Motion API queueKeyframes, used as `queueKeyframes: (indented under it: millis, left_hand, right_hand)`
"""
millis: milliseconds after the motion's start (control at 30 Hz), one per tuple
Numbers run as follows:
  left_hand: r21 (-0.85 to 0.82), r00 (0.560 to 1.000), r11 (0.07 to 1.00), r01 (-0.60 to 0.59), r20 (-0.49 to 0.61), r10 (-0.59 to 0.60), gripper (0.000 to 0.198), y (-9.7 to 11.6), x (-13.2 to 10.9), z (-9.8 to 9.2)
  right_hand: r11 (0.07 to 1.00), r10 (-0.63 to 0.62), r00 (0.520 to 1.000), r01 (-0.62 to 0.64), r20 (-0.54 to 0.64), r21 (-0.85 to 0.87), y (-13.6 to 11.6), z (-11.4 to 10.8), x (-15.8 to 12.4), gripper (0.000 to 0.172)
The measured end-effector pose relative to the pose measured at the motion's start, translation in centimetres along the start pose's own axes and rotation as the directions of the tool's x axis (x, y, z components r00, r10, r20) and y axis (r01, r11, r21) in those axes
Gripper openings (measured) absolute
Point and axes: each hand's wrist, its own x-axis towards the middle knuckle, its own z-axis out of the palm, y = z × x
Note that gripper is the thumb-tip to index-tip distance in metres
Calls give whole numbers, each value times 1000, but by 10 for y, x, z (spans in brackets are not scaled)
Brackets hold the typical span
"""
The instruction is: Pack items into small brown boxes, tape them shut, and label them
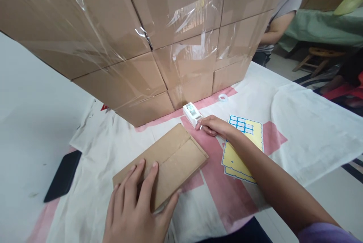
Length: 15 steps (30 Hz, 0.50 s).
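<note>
The near packet (181, 152) is matt card, the device (190, 111) beyond smooth plastic; glossy film (187, 16) wraps the far cardboard boxes (121, 82).

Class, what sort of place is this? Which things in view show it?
Probably a packing workroom: brown cardboard boxes stand stacked behind clear plastic film, a flat, brown, rectangular packet lies under the left hand, and yellow sheets with blue scalloped edges lie nearby.

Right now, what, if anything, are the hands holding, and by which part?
Left hand: spread on flat brown cardboard package, no clear grip. Right hand: at near end of small white rectangular device; gripping cannot be confirmed.
</note>
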Motion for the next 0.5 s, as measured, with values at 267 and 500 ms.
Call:
queueKeyframes:
  millis: [267,500]
  left_hand:
    - [-16,1000,1000,15,25,-14,72,-3,-2,4]
    - [-67,999,997,41,25,-39,75,-9,-7,11]
  right_hand:
    - [998,68,996,-67,64,-22,3,-8,7,23]
    - [996,87,995,-88,46,19,11,-8,12,16]
